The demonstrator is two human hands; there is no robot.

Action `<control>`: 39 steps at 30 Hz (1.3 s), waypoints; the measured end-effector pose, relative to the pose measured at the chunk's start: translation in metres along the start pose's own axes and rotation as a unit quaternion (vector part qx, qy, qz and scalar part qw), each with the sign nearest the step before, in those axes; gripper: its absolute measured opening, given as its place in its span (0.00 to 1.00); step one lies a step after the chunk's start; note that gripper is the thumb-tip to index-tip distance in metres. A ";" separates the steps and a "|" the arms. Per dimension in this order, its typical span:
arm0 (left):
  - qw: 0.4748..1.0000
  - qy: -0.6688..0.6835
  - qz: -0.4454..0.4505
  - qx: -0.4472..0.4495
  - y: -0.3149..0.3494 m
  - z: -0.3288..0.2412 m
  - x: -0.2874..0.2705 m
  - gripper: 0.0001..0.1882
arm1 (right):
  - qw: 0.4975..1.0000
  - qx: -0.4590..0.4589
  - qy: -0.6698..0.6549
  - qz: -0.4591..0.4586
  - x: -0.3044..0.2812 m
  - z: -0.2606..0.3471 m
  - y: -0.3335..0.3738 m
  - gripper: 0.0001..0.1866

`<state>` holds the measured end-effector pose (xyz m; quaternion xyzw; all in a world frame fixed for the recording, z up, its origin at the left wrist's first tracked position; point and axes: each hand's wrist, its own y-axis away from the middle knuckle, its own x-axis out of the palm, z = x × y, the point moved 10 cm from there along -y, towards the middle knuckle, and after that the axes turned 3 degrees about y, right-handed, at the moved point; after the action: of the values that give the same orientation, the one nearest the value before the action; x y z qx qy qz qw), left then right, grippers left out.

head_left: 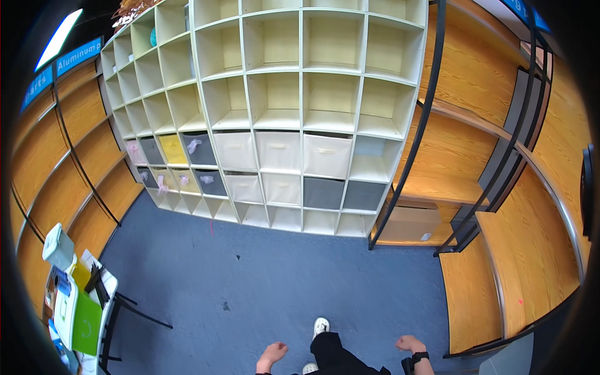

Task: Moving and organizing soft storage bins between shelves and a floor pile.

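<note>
My left hand (273, 353) hangs low at the bottom edge, over the blue floor, its fingers curled inward with nothing seen in them. To the right, my right hand (410, 344) is held out at a similar height, fingers folded, and no object shows in it. A black wristband (420, 357) sits on the right wrist. Neither hand touches anything. Between them are my dark-trousered leg (337, 353) and a white shoe (321, 326).
Ahead stands a white cube shelf (302, 125) with cream bins (328, 156), grey bins (322, 193) and a yellow bin (172, 149). A cardboard box (407, 222) rests on the wooden shelving at right. On the left, a table carries a green box (86, 325) and a lidded container (57, 244).
</note>
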<state>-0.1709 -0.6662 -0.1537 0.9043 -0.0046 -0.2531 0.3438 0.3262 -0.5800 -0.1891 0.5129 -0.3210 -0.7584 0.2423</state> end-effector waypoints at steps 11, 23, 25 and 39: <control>0.993 -0.005 -0.074 0.096 -0.168 -0.155 -0.115 0.16 | 0.984 -0.058 -0.010 -0.169 -0.174 0.162 -0.134 0.15; 0.966 0.029 -0.211 0.147 -0.344 -0.215 -0.271 0.05 | 0.986 -0.124 0.023 -0.109 -0.296 0.386 -0.275 0.16; 0.961 0.043 -0.219 0.163 -0.383 -0.251 -0.306 0.03 | 0.985 -0.133 0.030 -0.102 -0.329 0.420 -0.296 0.17; 0.834 -0.170 -0.344 0.395 -0.611 -0.563 -0.491 0.26 | 0.887 -0.278 -0.132 -0.344 -0.544 0.694 -0.409 0.25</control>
<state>-0.4408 0.2382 0.0459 0.8490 0.1491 -0.4815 -0.1587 -0.1434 0.2417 0.0347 0.3975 0.0704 -0.9132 0.0547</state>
